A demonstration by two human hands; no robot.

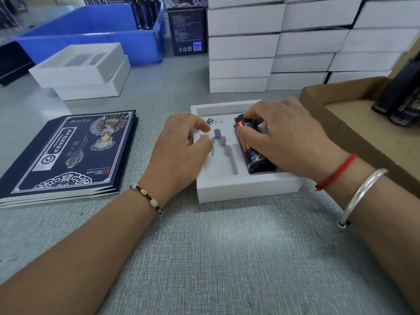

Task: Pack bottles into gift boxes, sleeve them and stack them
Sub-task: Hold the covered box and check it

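Gift boxes, plain white, stand in three tall stacks (302,42) at the far side of the grey bench (204,258), with two more open ones piled at the far left (81,71) in front of a blue crate (91,35) that holds dark bottles. At the right edge a brown cardboard tray (354,123) carries more dark bottles (400,103). On the left lies a pile of flattened navy sleeves (68,155) printed with white ornament, a picture panel and Chinese characters seen upside down; the letters "PICC" can be made out near its lower edge, the rest being too small to read. An upright dark carton (186,30) behind shows recycling marks and a barcode. Near the middle sits the open gift box (245,189), its white insert bearing a small blue logo with Chinese writing. The right hand (288,137) curls over a dark bottle (256,155) with a red band, gripping it as it lies in the insert's right slot. The left hand (181,148) rests on the box's left edge, fingers loosely bent, thumb and forefinger touching the insert, holding nothing.
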